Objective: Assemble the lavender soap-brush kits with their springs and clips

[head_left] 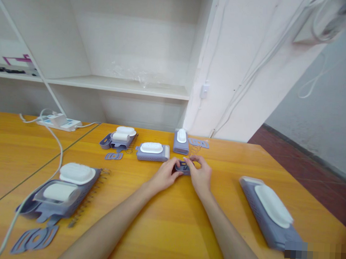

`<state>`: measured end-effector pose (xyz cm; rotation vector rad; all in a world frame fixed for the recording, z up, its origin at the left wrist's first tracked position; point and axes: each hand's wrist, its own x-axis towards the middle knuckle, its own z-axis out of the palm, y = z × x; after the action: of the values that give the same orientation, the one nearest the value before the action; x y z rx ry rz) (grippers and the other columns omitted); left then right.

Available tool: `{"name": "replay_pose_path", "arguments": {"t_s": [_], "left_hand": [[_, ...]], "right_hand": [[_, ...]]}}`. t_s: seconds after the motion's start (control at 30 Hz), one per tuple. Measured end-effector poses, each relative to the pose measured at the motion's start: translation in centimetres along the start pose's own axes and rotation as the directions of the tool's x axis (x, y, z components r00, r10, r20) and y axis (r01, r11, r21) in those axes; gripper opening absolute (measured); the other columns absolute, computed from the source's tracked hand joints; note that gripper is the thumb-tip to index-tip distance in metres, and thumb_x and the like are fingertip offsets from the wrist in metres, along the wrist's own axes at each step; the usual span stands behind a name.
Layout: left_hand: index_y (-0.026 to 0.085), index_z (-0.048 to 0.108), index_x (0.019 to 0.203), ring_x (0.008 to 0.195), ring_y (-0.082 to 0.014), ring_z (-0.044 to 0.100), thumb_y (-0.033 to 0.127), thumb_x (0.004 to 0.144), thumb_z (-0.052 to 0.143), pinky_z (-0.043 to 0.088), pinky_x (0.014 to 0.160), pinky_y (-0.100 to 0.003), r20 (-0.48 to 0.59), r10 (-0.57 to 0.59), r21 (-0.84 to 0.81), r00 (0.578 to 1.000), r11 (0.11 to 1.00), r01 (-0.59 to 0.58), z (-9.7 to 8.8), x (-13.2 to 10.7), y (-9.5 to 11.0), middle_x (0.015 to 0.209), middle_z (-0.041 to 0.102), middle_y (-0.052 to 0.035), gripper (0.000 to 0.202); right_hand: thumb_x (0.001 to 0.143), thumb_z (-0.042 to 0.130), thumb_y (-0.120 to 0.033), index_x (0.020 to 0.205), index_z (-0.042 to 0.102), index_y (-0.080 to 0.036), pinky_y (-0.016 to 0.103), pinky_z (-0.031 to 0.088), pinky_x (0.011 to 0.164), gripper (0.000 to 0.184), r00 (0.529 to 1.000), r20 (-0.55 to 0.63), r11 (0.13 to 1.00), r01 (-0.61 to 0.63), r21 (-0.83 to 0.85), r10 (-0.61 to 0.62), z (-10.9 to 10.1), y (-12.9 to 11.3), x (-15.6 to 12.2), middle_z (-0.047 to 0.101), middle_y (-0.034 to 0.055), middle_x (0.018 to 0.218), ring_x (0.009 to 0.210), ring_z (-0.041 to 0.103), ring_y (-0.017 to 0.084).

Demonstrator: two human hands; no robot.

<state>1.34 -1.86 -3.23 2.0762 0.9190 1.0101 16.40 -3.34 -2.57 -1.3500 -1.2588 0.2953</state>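
Between my two hands is a small grey-purple plastic tray-like part (183, 168) with a hollow inside. My left hand (167, 174) pinches its left end between thumb and fingers. At the right end, the fingers of my right hand (200, 173) close on the part, some reaching over its rim; any smaller piece under them is hidden. Just behind my left hand lies a grey-purple case (152, 156) with a white bumpy oval piece (151, 147) on top. Another such case (181, 143) stands beyond my hands, beside thin wire springs (195, 150) and a flat slotted part (199, 143).
Front left, an opened case (82, 194) lies beside a long spring (89, 198) and flat slotted pieces (35, 239). A similar set (123, 139) sits behind it. Another case (269, 212) lies right. A white cable (62, 154) runs from the power strip (60, 121). Shelves (120, 89) stand behind.
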Motion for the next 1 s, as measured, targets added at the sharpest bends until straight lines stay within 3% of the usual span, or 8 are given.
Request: {"name": "replay_pose_path", "arguments": {"t_s": [0.63, 0.83, 1.0], "left_hand": [[0.021, 0.052, 0.089, 0.083, -0.0169, 0.056, 0.02, 0.079, 0.058, 0.043, 0.077, -0.028, -0.002, 0.014, -0.019, 1.0, 1.0, -0.014, -0.09, 0.15, 0.31, 0.09, 0.061, -0.0017, 0.012], [0.021, 0.049, 0.088, 0.084, -0.0166, 0.057, 0.022, 0.079, 0.06, 0.044, 0.079, -0.028, -0.024, -0.005, -0.04, 1.0, 0.999, 0.004, -0.01, 0.09, 0.12, 0.092, 0.062, -0.0017, 0.014], [0.021, 0.051, 0.093, 0.088, -0.0171, 0.058, 0.022, 0.08, 0.059, 0.043, 0.082, -0.028, -0.015, 0.012, -0.052, 1.0, 0.999, -0.012, 0.13, 0.06, -0.08, 0.095, 0.062, -0.0025, 0.015]], "right_hand": [[0.075, 0.063, -0.044, 0.08, 0.065, -0.02, 0.033, 0.045, 0.076, 0.025, 0.993, 0.109, 0.995, 0.062, -0.083, -0.052, 0.41, 0.14, -0.24, 0.067, 0.0035, 0.08, 0.077, 0.061, 0.019], [0.073, 0.065, -0.047, 0.077, 0.064, -0.018, 0.034, 0.045, 0.073, 0.029, 0.994, 0.038, 0.982, 0.111, -0.151, -0.107, 0.17, 0.55, -0.1, 0.064, 0.0054, 0.077, 0.072, 0.058, 0.019], [0.074, 0.065, -0.045, 0.076, 0.064, -0.018, 0.033, 0.046, 0.071, 0.028, 0.992, 0.08, 0.981, 0.114, -0.156, -0.102, 0.26, 0.95, -0.21, 0.062, 0.0052, 0.076, 0.07, 0.058, 0.019]]}}
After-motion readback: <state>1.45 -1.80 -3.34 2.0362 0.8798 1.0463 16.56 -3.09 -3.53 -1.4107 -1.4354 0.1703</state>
